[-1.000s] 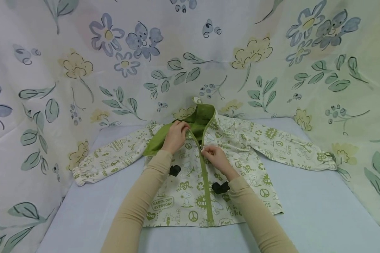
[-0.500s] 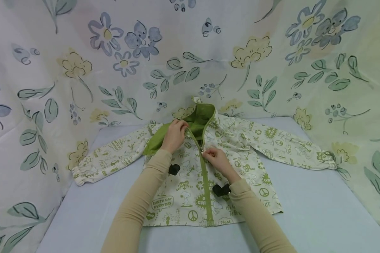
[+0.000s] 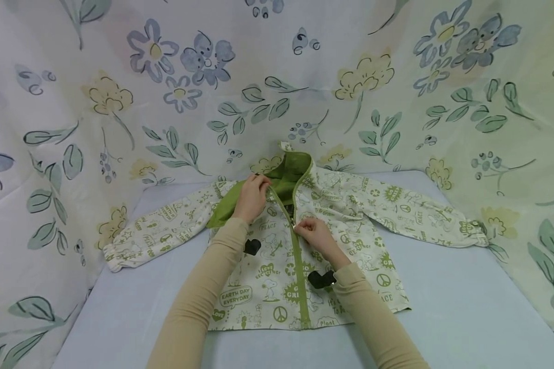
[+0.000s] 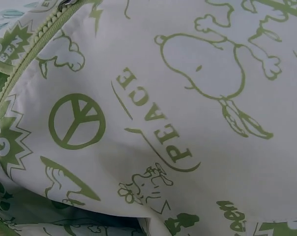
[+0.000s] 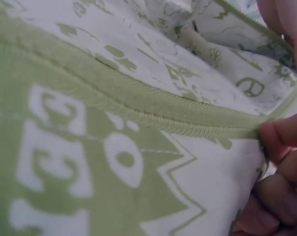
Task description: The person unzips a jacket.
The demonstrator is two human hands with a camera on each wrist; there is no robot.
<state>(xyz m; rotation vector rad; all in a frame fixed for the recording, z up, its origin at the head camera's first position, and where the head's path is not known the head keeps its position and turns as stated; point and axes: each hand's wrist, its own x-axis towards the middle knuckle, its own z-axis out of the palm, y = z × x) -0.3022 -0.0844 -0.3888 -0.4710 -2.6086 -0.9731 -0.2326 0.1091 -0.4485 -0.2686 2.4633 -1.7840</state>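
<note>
A white jacket [image 3: 277, 277] with green print lies front up, its sleeves spread to both sides. Its front zipper is parted at the top, baring the green lining [image 3: 297, 166]. My left hand [image 3: 251, 199] pinches the jacket's edge at the top of the left zipper side. Lower down, my right hand [image 3: 315, 234] pinches at the zipper slider [image 3: 293, 224], where the two rows of teeth meet. In the right wrist view, curled fingers [image 5: 286, 169] grip beside the green zipper tape [image 5: 188, 115]. The left wrist view shows the printed front [image 4: 153, 113] and no hand.
The jacket lies on a pale table [image 3: 129, 312]. A floral curtain [image 3: 277, 61] stands behind and along both sides. A small black piece [image 3: 252, 247] sits by the left wrist, and another black piece [image 3: 321, 280] by the right.
My right hand has moved slightly down along the zipper with the slider, so the parted stretch is longer. My left hand stays at the upper edge.
</note>
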